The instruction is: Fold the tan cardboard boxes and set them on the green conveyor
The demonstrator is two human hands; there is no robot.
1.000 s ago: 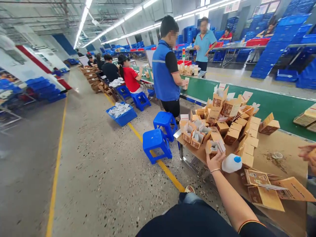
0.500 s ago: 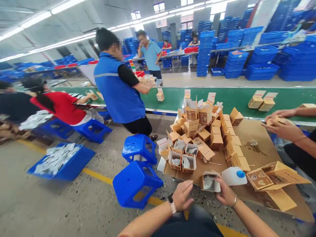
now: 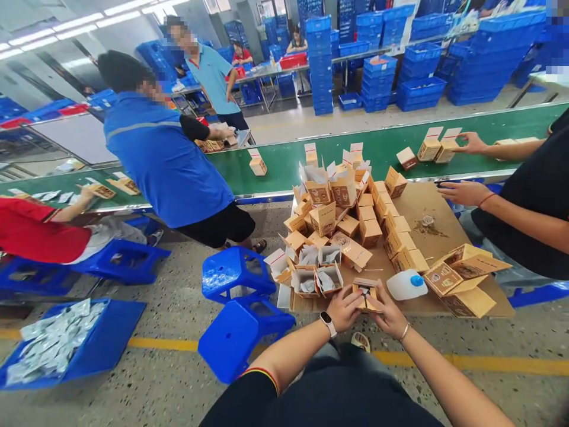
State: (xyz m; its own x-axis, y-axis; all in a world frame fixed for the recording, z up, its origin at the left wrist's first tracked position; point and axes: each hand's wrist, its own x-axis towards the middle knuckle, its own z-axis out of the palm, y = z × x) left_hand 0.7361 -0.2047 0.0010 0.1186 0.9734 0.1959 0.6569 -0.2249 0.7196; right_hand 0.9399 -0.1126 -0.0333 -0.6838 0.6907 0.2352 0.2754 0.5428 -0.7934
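A small brown carton (image 3: pixel 367 292) with a white packet inside sits at the near edge of the cardboard-covered table (image 3: pixel 427 204). My left hand (image 3: pixel 344 308) and my right hand (image 3: pixel 387 313) both grip it from either side, fingers curled on its flaps. A white plastic bottle with a blue cap (image 3: pixel 406 284) lies just right of my right hand. Several open cartons holding packets (image 3: pixel 317 270) stand left of the held one, and closed cartons (image 3: pixel 377 222) are piled behind.
Two blue stools (image 3: pixel 237 296) stand left of the table. A person in a blue vest (image 3: pixel 166 163) bends at the green conveyor belt (image 3: pixel 284 166). Another person's hands (image 3: pixel 464 193) reach in from the right. A blue tray of packets (image 3: pixel 62 344) lies on the floor.
The view swung right and down toward the table. My left hand came in and joined my right hand on the small carton, which has shifted slightly toward me.
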